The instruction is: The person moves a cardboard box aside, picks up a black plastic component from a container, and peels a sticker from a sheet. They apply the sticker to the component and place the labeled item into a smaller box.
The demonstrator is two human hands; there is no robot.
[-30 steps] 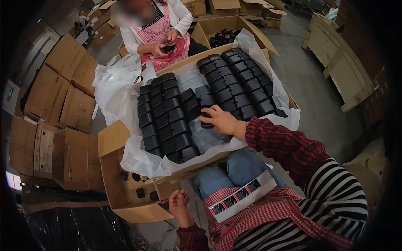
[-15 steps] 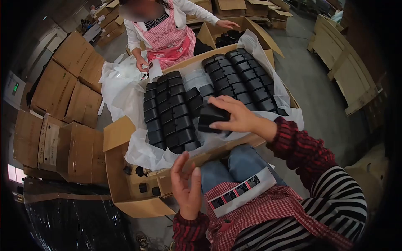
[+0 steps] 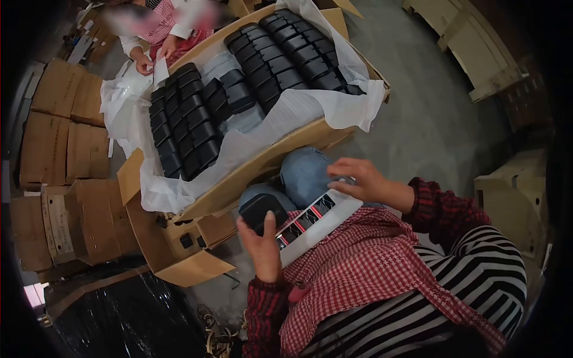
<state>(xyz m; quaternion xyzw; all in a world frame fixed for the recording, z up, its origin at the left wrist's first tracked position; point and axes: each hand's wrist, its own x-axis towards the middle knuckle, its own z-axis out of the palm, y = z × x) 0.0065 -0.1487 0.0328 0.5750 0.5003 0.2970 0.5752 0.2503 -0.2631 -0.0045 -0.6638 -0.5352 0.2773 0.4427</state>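
My left hand [image 3: 261, 250] grips a rounded black plastic piece [image 3: 260, 209] above my knees, thumb on its near side. A white strip of black-and-red stickers [image 3: 325, 222] lies across my lap on the checked apron, its left end beside my left hand. Just past the strip's upper right end, my right hand [image 3: 367, 181] has its thumb and fingers pinched together; a small greyish bit shows there, too blurred to name. Rows of similar black pieces [image 3: 191, 113] fill the carton [image 3: 262, 155] in front of me, with one piece [image 3: 237, 92] lying loose on clear plastic in the gap.
White foam sheet [image 3: 298, 110] drapes over the carton's edge. Across from me, a co-worker's hands [image 3: 156, 56] hold a white strip. An open smaller carton [image 3: 197, 268] with black bits stands at lower left. Stacked cartons [image 3: 48, 137] line the left; a wooden crate [image 3: 471, 48] stands right.
The black piece has come from the carton in my right hand into my left hand. My right hand has moved down to the sticker strip. The view has tilted down; the co-worker's hands are now together.
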